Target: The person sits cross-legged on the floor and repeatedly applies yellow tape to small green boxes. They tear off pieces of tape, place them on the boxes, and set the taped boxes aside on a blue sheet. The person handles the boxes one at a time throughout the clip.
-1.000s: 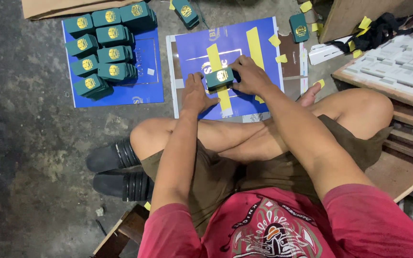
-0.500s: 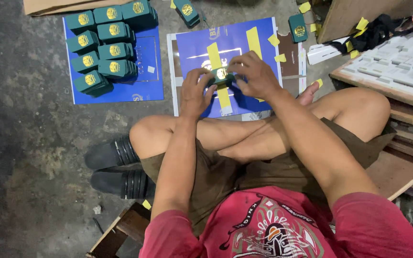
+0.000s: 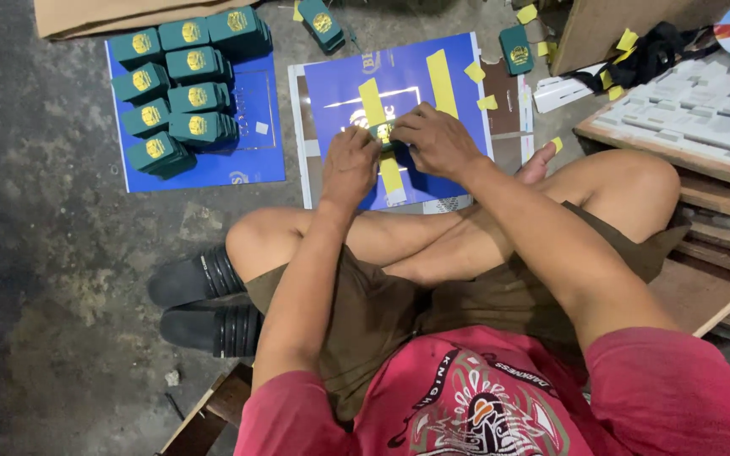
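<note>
Both hands grasp one small dark green box with a gold emblem (image 3: 384,133): the left hand (image 3: 350,165) grips its near-left side and the right hand (image 3: 437,139) covers its right end. The box sits between them, above the blue printed sheet with yellow strips (image 3: 458,59); its long axis is hidden.

- Both hands meet over a small green box (image 3: 384,133) with a gold emblem: the left hand (image 3: 350,162) grips its left side, the right hand (image 3: 435,139) covers its right.
- Under them lies a blue sheet (image 3: 458,67) with yellow strips on the floor.
- Far left, a second blue sheet (image 3: 251,156) carries a cluster of green boxes (image 3: 181,89).
- Near left, black sandals (image 3: 200,300) lie beside the crossed legs.
</note>
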